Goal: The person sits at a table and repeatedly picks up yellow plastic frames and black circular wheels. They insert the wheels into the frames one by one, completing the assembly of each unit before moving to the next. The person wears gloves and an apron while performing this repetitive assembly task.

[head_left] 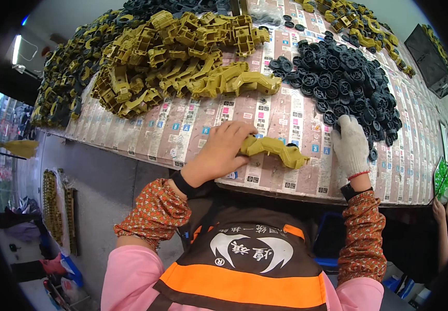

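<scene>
My left hand (pixel 223 149), bare, grips one end of a long olive-yellow plastic part (pixel 276 149) that lies over the table near its front edge. To its right my right hand (pixel 350 145) wears a white knit glove and rests at the lower edge of a heap of small black plastic wheels (pixel 346 83). Its fingers curl into the wheels; whether they hold one is hidden. A small black wheel sits on the yellow part near its middle.
A large heap of the same olive-yellow parts (pixel 182 57) fills the far left of the printed-paper-covered table (pixel 182 135). More yellow and black pieces (pixel 353 20) lie far right. Another person's hand (pixel 438 210) shows at the right edge.
</scene>
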Motion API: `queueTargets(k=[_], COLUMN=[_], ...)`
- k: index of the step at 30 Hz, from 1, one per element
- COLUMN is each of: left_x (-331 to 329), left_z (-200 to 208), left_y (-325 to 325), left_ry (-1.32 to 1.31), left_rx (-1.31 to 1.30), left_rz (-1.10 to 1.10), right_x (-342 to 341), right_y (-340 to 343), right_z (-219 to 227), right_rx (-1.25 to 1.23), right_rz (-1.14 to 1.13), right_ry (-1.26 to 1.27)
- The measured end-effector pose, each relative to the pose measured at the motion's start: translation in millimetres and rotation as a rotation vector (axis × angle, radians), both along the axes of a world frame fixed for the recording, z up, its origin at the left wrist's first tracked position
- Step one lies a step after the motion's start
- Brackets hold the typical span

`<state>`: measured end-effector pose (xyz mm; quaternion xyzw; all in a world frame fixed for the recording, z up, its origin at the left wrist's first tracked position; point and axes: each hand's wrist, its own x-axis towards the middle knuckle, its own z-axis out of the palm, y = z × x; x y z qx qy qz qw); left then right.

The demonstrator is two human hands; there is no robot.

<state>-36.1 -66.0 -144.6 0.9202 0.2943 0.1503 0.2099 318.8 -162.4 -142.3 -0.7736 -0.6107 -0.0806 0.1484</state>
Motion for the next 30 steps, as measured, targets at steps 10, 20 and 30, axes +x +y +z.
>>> queueTargets(k=[10,20,30], left_x=[-10.5,-4.0,7.7], left_z=[22.0,38.4,22.5], left_y=[-10.3,-30.1,-60.9], left_ry=[-0.561,-0.659,-0.884], left_rx=[-1.189,-1.547,-1.553], left_rz=[0.059,-0.003,0.13], right_x=[-23.2,-127.4,-149.4], right_y=[-17.0,-42.7,-55.2], right_z=[14.6,70.5,45.6], right_rx=[0.049,-0.19,-0.102], right_rz=[0.089,0.281,0.17], right_ry=[0.512,1.695,1.922])
